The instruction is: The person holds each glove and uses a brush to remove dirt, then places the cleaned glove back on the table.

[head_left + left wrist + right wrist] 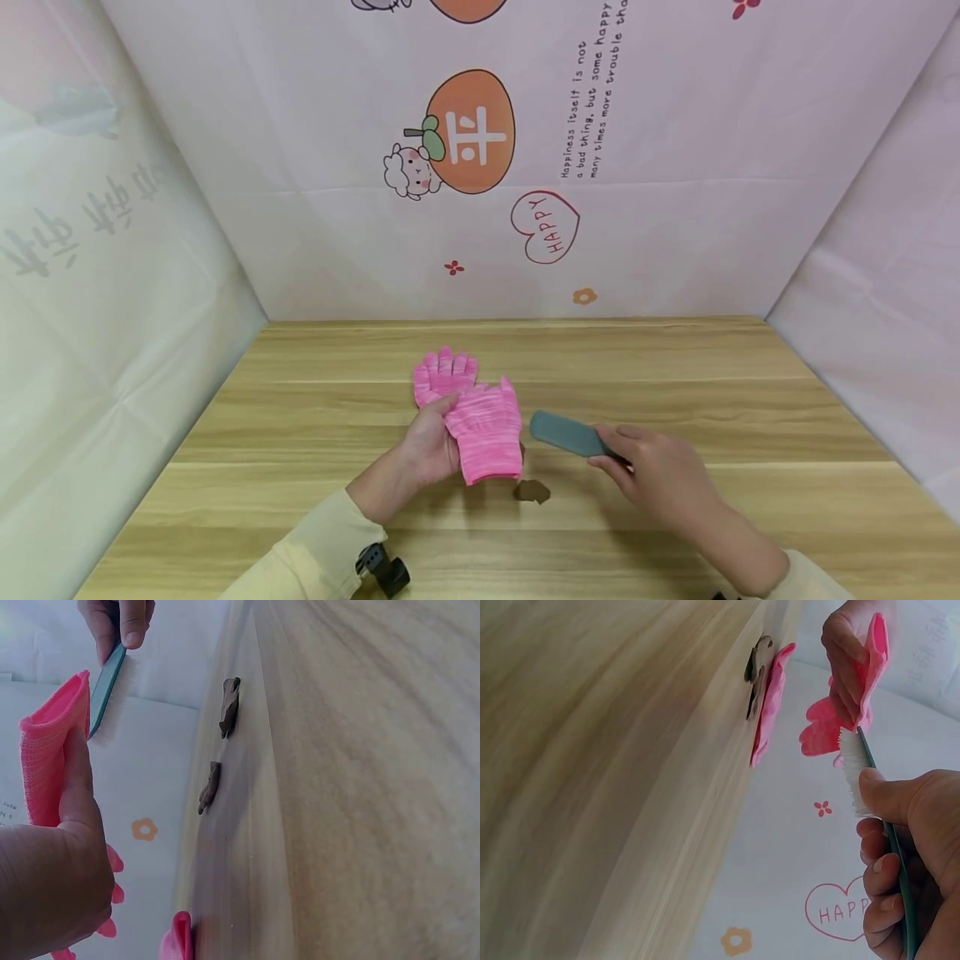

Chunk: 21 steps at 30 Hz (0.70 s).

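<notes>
My left hand (431, 446) holds a pink knitted glove (487, 433) raised over the table, thumb on its near face and fingers behind it. The glove's cuff faces me and its fingers point away. In my right hand (663, 475) is a brush with a teal back (566, 433), gripped by its handle, just right of the glove. White bristles (853, 769) show on its underside in the right wrist view. A second pink glove (444, 375) lies flat on the table, beyond my left hand and partly overlapped by the held glove.
Two brown, crumpled, leaf-like pieces (229, 709) lie on the wooden table (675, 375) below the held glove. A printed white sheet (337, 233) rises behind the table, with plain white sheeting along both sides.
</notes>
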### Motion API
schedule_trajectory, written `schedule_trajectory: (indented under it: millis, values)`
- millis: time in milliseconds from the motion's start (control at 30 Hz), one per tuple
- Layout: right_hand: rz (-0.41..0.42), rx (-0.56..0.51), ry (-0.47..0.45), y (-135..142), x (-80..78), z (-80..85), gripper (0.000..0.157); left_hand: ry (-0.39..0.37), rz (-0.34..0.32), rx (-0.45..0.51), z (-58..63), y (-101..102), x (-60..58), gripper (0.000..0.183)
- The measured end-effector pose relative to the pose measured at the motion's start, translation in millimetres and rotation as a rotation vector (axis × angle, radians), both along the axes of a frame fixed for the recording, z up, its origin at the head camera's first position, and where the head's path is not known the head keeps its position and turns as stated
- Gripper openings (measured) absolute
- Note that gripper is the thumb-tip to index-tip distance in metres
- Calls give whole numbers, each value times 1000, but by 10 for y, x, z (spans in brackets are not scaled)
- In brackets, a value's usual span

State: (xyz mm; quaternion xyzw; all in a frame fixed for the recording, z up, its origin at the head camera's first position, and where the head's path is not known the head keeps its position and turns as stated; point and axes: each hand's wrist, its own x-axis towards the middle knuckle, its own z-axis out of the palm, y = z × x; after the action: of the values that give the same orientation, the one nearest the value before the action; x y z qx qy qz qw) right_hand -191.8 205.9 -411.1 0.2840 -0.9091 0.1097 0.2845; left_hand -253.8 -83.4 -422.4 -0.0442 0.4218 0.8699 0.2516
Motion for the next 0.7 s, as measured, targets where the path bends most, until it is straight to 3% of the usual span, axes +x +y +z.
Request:
schedule_trajectory:
  millis: [567,700]
  values:
    - [-21,-46,27,114,18,60,37,10,-42,12,20,32,27,53]
    - [35,-58,75,19,-18,109,36,15,-62,19,22,66,42,53]
